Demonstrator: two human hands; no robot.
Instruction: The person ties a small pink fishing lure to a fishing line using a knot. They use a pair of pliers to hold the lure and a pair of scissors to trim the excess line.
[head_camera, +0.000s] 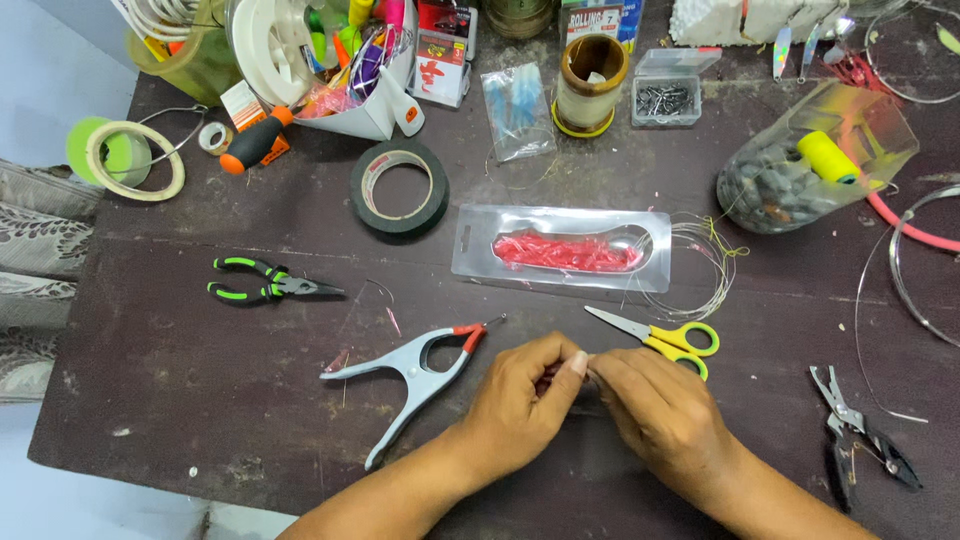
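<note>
Near the tabletop's (180, 350) front edge, the left hand (520, 395) and right hand (655, 405) meet fingertip to fingertip, each grip pinched closed on something tiny and largely hidden, which could slip loose beside the yellow-handled scissors (665, 338).

1 view only, from the head camera, looking steeply down onto a dark table (200, 400) from the wearer's side. It sits close in: both forearms enter from the bottom edge, the left hand (525, 390) and right hand (655, 405) meeting low and centre. The far clutter runs along the top edge, partly cut off. The table's left edge shows, with pale floor beyond; the right side runs out of frame.
</note>
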